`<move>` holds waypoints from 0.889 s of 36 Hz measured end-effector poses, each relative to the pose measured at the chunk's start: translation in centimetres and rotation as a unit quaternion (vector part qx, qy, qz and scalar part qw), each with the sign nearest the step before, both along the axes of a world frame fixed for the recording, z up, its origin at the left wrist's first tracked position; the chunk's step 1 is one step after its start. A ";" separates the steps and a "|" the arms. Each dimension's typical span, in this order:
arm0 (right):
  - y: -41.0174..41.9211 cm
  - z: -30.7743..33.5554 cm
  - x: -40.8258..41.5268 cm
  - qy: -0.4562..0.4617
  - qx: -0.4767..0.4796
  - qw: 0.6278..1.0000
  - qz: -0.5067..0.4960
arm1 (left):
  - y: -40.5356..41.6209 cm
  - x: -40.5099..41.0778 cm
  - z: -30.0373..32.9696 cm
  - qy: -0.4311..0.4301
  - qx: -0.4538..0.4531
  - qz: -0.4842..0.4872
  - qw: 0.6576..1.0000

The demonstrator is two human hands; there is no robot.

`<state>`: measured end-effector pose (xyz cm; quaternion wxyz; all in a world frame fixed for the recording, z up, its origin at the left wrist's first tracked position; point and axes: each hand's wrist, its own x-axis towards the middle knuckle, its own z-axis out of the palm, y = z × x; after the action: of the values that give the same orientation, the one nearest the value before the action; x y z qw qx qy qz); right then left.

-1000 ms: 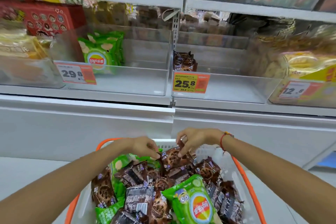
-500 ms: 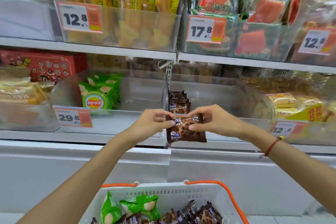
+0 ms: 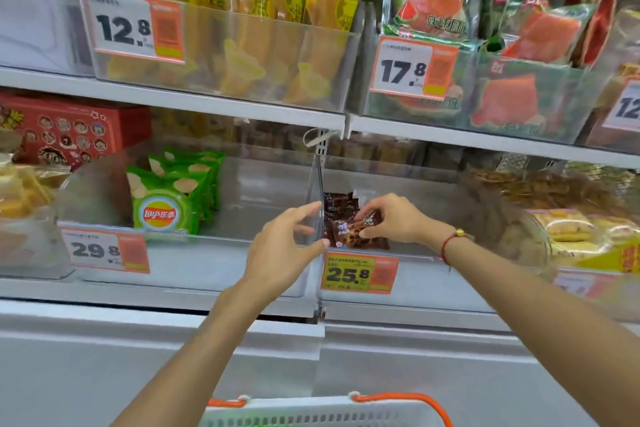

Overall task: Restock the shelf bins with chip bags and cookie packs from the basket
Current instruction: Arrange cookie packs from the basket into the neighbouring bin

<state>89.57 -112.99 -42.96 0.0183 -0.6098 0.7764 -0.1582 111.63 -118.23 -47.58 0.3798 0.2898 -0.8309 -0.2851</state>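
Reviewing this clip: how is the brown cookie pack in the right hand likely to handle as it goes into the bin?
The cookie pack looks light: the right hand holds it by fingertips alone. Its glossy film wrapper is probably slippery and crinkly. The cookies inside are likely brittle, so a hard squeeze may crack them.

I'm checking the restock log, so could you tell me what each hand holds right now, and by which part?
The right hand pinches the brown cookie pack at its upper right edge, inside the bin. The left hand holds nothing.
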 end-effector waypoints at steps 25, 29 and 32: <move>-2.8 -1.5 1.9 0.111 0.070 0.991 0.040 | -0.3 0.5 0.1 -0.016 0.009 -0.010 1.000; -1.3 -0.4 2.1 0.106 0.051 0.992 0.043 | 0.1 0.4 -0.3 0.035 0.018 -0.042 0.998; 1.2 0.4 2.8 0.077 -0.032 0.996 0.030 | 0.6 0.7 -0.6 0.081 -0.003 -0.046 0.996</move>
<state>92.37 -111.75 -42.56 -0.0559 -0.6438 0.7511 -0.1351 112.37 -117.63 -48.18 0.4335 0.2265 -0.8104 -0.3226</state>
